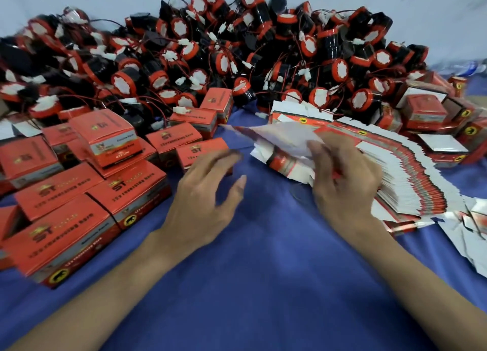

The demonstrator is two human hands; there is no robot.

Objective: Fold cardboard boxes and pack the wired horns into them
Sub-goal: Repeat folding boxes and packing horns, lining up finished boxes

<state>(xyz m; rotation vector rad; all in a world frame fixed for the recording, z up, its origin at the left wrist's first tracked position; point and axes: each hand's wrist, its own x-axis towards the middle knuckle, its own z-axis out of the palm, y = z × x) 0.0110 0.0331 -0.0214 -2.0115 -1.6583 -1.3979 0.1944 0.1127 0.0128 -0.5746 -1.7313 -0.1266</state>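
A big heap of red-and-black wired horns [210, 50] fills the far side of the blue cloth. A long fanned stack of flat red-and-white box blanks [395, 171] lies at the right. My right hand [345, 182] rests on the near end of that stack and grips a flat blank [279, 140], which is lifted and blurred. My left hand [208, 192] hovers over the cloth just left of the blank, fingers spread, holding nothing. Several folded red boxes [79, 200] sit at the left.
More red boxes, some with open tops, are piled at the far right [432, 113]. Loose white paper scraps [471, 234] lie at the right edge. The blue cloth [263, 271] covers the surface between my forearms. A pale wall stands behind the heap.
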